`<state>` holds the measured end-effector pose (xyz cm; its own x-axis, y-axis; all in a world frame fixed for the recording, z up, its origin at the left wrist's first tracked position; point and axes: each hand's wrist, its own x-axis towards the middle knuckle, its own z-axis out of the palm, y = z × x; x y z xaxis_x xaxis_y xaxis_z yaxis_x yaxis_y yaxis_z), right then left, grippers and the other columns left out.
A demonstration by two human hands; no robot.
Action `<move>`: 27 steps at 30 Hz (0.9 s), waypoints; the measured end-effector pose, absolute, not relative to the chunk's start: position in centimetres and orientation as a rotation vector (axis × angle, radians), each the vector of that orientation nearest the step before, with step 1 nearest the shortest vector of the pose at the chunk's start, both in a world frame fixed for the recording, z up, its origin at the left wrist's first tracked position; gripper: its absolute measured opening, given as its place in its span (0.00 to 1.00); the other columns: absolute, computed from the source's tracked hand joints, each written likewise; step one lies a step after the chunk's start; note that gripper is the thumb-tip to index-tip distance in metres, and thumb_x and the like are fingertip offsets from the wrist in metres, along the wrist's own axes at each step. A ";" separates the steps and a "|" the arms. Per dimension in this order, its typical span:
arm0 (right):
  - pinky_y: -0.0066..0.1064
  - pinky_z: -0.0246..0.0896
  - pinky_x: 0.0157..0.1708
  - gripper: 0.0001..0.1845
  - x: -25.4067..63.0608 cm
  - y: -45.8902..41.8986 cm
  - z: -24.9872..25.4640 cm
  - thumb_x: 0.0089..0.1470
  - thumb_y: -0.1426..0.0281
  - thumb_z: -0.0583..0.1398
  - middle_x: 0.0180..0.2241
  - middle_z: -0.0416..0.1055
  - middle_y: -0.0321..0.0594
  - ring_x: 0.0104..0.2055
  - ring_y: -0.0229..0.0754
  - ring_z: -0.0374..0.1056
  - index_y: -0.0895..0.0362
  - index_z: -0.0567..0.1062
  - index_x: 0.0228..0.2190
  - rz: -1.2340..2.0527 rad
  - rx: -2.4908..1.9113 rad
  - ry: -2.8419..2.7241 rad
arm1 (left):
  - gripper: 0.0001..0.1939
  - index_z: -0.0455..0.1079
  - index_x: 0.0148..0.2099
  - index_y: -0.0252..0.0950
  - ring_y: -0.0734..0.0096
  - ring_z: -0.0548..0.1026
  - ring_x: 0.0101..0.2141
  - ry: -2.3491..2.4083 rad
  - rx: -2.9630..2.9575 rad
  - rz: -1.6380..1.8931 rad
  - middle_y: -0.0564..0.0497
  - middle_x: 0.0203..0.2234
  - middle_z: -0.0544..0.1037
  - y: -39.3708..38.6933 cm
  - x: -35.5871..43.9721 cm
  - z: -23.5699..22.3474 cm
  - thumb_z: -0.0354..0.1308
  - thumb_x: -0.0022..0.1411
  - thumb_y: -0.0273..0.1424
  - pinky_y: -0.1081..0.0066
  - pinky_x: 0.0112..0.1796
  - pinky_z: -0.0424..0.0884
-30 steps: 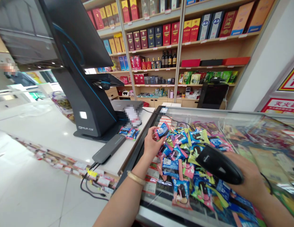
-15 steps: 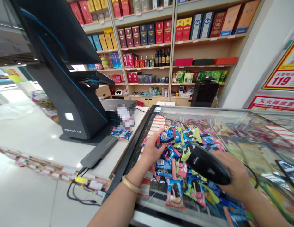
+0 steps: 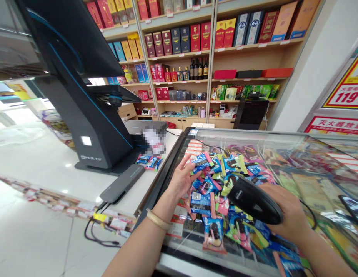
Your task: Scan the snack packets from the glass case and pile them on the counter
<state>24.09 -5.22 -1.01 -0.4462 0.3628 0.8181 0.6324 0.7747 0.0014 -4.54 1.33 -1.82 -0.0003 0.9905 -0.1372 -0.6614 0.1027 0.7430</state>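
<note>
A black handheld barcode scanner (image 3: 255,202) is in my right hand (image 3: 288,213), whose fingers wrap around it. Its head points left over a heap of small snack packets (image 3: 216,234) in blue, pink and green wrappers. On the heap's left side, my left hand (image 3: 181,181), with a gold bracelet at the wrist, has its fingertips at the edge of one blue and pink snack packet (image 3: 202,162), tilted up. The fingers partly hide that packet's left end. Just below lies another blue packet (image 3: 200,204), a barcode patch facing up.
The heap lies on a glass-topped display case (image 3: 181,252). To the left, a black point-of-sale terminal (image 3: 100,142) stands on a white counter (image 3: 52,169), with a grey box-shaped device (image 3: 122,184) and two blue packets (image 3: 150,161) beside it. Stocked shelves (image 3: 179,54) rise behind.
My left hand has shifted slightly left and turned, its fingers spreading a little. The packet at its fingertips has tilted, pink end up. The scanner has barely moved.
</note>
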 end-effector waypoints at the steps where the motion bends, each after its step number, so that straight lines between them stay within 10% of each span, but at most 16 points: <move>1: 0.33 0.71 0.31 0.10 24.1 -5.2 -1.0 0.59 0.69 0.56 0.32 0.77 0.42 0.32 0.44 0.76 0.54 0.73 0.42 -0.386 -0.741 -2.081 | 0.18 0.76 0.51 0.35 0.73 0.82 0.33 0.759 0.484 1.420 0.50 0.38 0.83 1.6 -4.8 -1.6 0.68 0.58 0.22 0.74 0.32 0.81; 8: 0.33 0.70 0.31 0.11 24.0 -5.2 -1.0 0.57 0.71 0.57 0.31 0.78 0.41 0.31 0.44 0.76 0.53 0.74 0.42 -0.349 -0.743 -2.074 | 0.02 0.75 0.40 0.34 0.74 0.80 0.30 0.890 0.371 1.428 0.51 0.32 0.82 2.0 -5.8 -1.1 0.64 0.63 0.25 0.76 0.27 0.79; 21: 0.33 0.70 0.30 0.11 24.1 -5.2 -1.0 0.56 0.70 0.57 0.31 0.77 0.41 0.31 0.44 0.76 0.53 0.73 0.42 -0.356 -0.732 -2.093 | 0.22 0.68 0.32 0.35 0.79 0.72 0.22 0.922 0.738 1.569 0.59 0.22 0.71 1.7 -5.6 -2.2 0.78 0.44 0.38 0.76 0.22 0.77; 27: 0.34 0.71 0.32 0.11 24.2 -5.1 -1.3 0.59 0.69 0.56 0.32 0.77 0.42 0.32 0.45 0.76 0.54 0.72 0.43 -0.399 -0.739 -2.093 | 0.15 0.73 0.32 0.35 0.68 0.79 0.37 1.111 0.917 1.895 0.47 0.40 0.79 2.2 -6.8 -2.4 0.73 0.46 0.36 0.75 0.27 0.78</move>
<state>24.24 -5.06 -1.27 -0.4568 0.3589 0.8140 0.6333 0.7738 0.0142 -6.77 2.22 -2.41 -0.4682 0.8591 0.2068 -0.2393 -0.3486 0.9062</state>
